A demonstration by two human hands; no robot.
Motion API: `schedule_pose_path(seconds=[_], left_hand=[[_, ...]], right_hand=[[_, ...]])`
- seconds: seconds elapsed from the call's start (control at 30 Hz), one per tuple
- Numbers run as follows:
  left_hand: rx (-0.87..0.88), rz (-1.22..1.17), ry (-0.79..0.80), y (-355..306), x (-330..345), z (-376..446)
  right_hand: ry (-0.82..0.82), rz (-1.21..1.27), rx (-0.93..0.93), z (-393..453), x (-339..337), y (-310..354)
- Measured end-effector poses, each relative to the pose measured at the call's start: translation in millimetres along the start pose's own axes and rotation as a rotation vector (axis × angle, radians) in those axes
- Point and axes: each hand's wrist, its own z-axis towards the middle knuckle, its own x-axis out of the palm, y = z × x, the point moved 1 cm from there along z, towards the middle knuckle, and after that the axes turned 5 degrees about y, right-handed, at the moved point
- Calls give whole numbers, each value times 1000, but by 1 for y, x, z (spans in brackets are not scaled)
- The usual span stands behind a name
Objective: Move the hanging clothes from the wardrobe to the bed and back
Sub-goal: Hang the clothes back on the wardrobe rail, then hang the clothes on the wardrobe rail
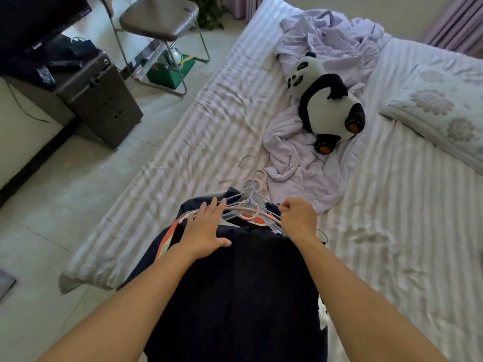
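A pile of dark navy clothes [243,283] on hangers lies at the near edge of the striped bed [214,131]. One garment shows orange and white stripes at its left shoulder. A bunch of clear and pink hangers [249,205] sticks out at the top of the pile, hooks pointing toward the bed's middle. My left hand [206,231] lies flat with fingers spread on the pile's left shoulder, fingertips touching the hangers. My right hand [298,218] is closed around the right arms of the hangers.
A panda plush [329,105] rests on a crumpled lilac sheet [300,158] in the bed's middle. A flowered pillow [441,113] sits at the right. On the tiled floor to the left stand a dark cabinet [102,100] and a folding chair [159,19].
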Motion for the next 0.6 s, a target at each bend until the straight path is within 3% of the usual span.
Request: schedule_pose_path(seconds=[0.3, 0.47, 0.6], left_hand=[[-71, -50, 14, 26, 52, 39], [-116, -36, 64, 27, 62, 51], [-141, -34, 110, 31, 59, 61]], right_hand=[[28, -38, 58, 30, 54, -29], [37, 58, -90, 14, 74, -45], [79, -126, -207, -13, 85, -59]])
